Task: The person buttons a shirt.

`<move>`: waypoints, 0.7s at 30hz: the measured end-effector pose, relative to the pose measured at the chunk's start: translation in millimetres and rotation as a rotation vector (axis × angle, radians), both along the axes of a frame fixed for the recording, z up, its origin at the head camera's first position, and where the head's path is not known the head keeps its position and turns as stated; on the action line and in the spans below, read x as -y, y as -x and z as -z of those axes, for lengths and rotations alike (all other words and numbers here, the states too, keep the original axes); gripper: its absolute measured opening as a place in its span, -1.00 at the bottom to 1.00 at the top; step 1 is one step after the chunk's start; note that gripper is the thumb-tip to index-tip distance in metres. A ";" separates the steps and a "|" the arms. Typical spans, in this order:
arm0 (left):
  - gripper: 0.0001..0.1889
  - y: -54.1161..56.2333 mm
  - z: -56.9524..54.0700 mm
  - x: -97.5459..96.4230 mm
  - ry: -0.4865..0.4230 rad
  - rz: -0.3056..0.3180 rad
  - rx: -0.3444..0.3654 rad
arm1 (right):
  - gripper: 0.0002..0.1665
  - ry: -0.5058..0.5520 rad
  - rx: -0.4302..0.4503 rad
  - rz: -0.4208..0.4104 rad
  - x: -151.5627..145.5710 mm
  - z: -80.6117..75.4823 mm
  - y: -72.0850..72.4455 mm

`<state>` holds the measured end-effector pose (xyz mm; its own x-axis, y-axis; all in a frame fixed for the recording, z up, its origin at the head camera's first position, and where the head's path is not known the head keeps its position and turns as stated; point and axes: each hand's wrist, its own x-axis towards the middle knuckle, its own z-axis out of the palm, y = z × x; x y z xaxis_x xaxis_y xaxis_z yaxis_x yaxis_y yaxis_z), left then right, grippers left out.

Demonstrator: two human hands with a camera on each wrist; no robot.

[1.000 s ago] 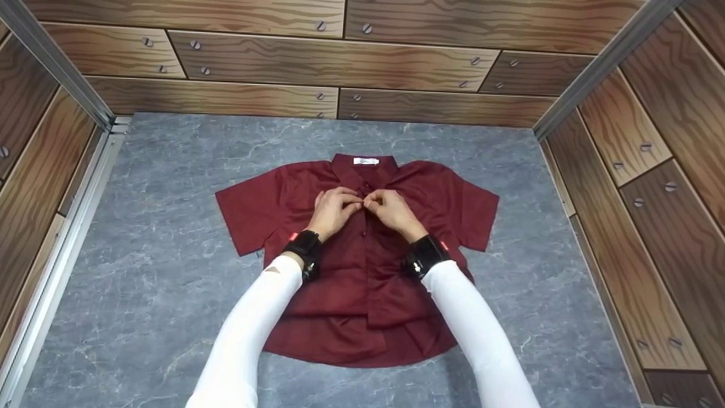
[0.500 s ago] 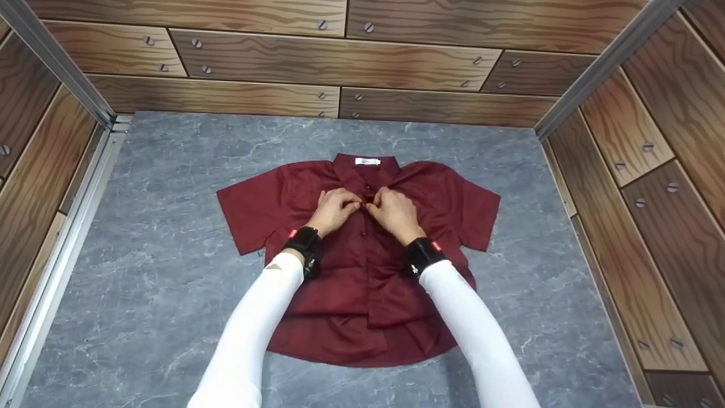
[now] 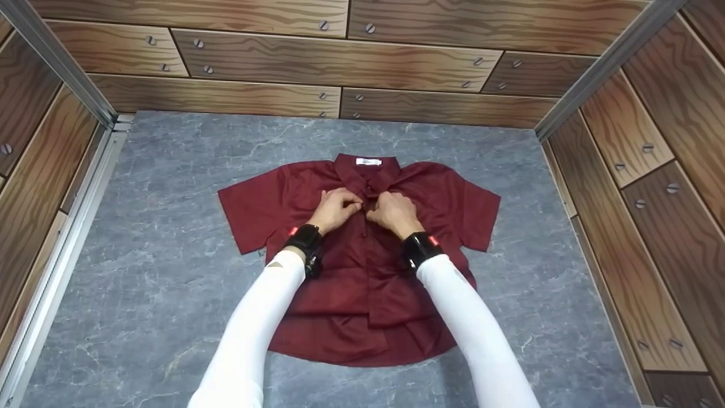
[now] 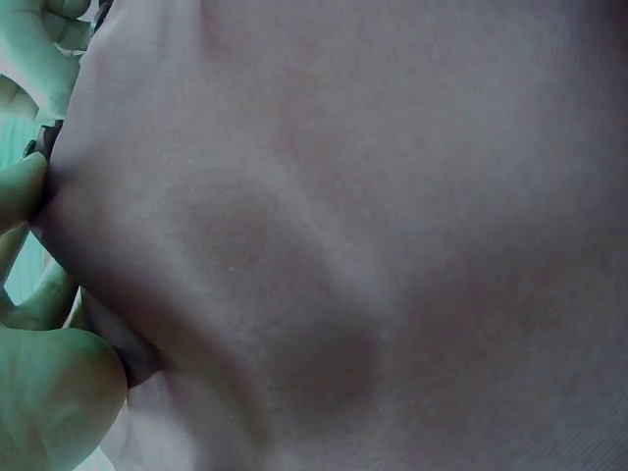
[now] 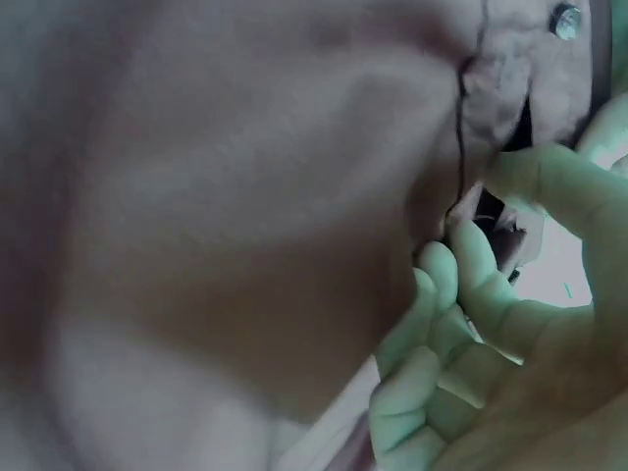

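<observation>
A dark red short-sleeved shirt [image 3: 334,294] lies front up, collar [image 3: 346,170] away from me. At its upper front, my left hand [image 3: 335,211] pinches the placket edge between thumb and fingers. Just to the right, my right hand [image 3: 395,214] grips the facing edge below the collar. In the right wrist view, thumb and fingertips [image 5: 471,250] close on the cloth beside a dark gap in the placket, with a shiny button [image 5: 566,21] farther along it. Cloth fills most of the left wrist view, and fingers [image 4: 59,392] show at its left edge.
The shirt lies on a grey marbled surface [image 3: 170,283]. Wood-patterned panels [image 3: 340,62] wall it at the back and both sides, with metal rails [image 3: 62,71] at the corners. A white label [image 3: 369,162] sits inside the collar.
My right hand has turned slightly and its fingertips have drawn a little right, away from the left fingertips. My left hand stays nearly in place on the placket.
</observation>
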<state>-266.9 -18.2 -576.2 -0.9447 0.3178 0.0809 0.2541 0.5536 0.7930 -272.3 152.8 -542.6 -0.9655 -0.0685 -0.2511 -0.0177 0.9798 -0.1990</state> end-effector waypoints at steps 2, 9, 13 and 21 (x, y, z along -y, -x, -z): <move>-0.85 0.1 -0.7 -0.4 0.001 -0.003 -0.001 | -0.73 -0.011 0.007 -0.014 0.5 -1.4 0.0; -0.84 -0.2 -1.0 -1.2 0.013 -0.016 0.002 | -0.70 0.082 -0.035 -0.009 -7.1 0.5 0.1; -0.84 -1.1 -1.6 -0.6 0.025 -0.016 0.011 | -0.79 0.206 -0.092 -0.020 -20.7 4.0 -1.5; -0.83 -1.7 -1.1 -2.2 0.042 -0.018 0.030 | -0.74 0.115 -0.221 -0.081 -28.3 12.3 -9.5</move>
